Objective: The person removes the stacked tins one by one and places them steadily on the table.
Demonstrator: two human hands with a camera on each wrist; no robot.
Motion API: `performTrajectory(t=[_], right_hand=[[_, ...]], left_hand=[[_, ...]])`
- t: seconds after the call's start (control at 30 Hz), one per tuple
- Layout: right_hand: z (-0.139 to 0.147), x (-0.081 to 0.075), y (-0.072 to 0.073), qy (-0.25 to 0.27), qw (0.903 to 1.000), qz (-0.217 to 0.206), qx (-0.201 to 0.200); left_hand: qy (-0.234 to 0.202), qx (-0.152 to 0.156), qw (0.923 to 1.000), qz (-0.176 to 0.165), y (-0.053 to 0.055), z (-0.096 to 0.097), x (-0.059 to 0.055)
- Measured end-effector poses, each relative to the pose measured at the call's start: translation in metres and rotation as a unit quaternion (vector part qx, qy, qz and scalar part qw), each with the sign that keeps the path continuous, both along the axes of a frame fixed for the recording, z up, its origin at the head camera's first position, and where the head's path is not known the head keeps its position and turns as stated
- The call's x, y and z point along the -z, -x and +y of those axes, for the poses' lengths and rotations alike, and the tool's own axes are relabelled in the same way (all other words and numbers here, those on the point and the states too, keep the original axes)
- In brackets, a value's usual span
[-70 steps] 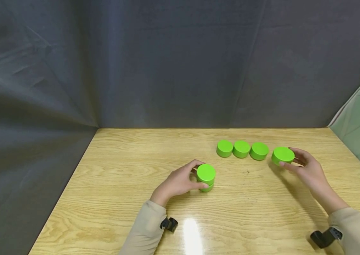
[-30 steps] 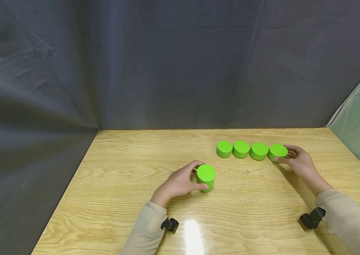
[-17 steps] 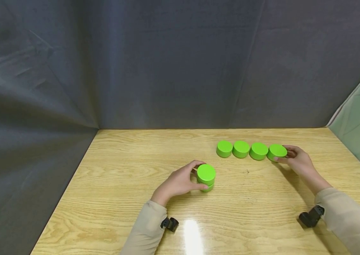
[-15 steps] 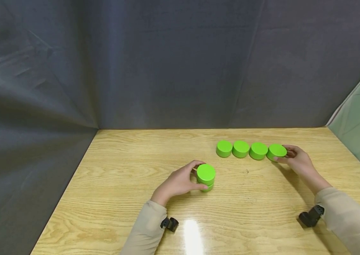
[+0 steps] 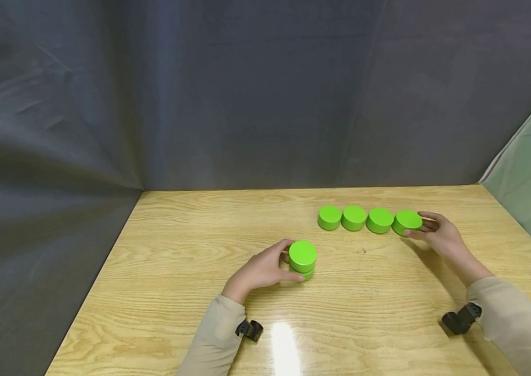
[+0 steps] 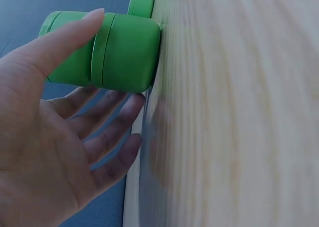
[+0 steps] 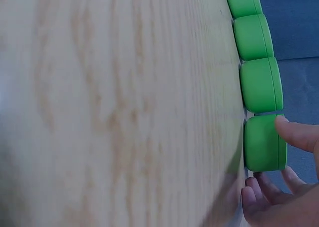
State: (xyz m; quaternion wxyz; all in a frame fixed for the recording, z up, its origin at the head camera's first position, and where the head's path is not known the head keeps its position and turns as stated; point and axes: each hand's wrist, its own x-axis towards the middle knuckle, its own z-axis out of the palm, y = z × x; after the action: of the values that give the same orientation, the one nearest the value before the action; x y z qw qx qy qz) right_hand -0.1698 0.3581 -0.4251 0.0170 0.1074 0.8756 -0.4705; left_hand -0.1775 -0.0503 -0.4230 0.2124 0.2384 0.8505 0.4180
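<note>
Two round green containers with a seam near the top are stacked: an upper container (image 5: 302, 254) sits on a lower container (image 5: 308, 274). My left hand (image 5: 263, 267) is around the stack's left side, thumb in front and fingers behind; the left wrist view shows the thumb across both. To the right, my right hand (image 5: 446, 241) holds the rightmost container (image 5: 405, 223) of a row, its thumb on the near side and fingers at the far side. That container stands on the table, close beside its neighbour (image 5: 380, 220). Its far side is hidden.
Two more green containers (image 5: 354, 218) continue the row leftward. All stand on a wooden table (image 5: 190, 250) whose back edge meets a dark cloth (image 5: 256, 104). A green patterned cloth (image 5: 529, 209) borders the right side. Each wrist wears a small black camera (image 5: 249, 330).
My right hand has moved left and set the rightmost container down at the row's end. My left thumb has shifted slightly lower on the stack, which stays in place.
</note>
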Motion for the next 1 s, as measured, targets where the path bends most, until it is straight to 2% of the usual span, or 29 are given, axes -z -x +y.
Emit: performTrajectory(t=[0.3,0.57,0.8,1.0], right_hand=[[-0.001,-0.004,-0.010,0.022,0.9995,0.022,0.005],[-0.003,-0.006,-0.019,0.047,0.9979,0.045,0.002],[-0.007,-0.009,-0.026,0.037,0.9942,0.093,0.039],[-0.015,-0.015,-0.033,0.076,0.9867,0.138,0.042]], left_hand=[[0.021,0.009,0.9997,0.011,-0.001,-0.001,0.000],[0.022,0.007,0.9997,0.009,-0.001,-0.002,0.000],[0.013,0.009,0.9999,0.003,-0.001,-0.002,0.001],[0.007,0.010,0.9999,-0.003,0.000,-0.002,0.001]])
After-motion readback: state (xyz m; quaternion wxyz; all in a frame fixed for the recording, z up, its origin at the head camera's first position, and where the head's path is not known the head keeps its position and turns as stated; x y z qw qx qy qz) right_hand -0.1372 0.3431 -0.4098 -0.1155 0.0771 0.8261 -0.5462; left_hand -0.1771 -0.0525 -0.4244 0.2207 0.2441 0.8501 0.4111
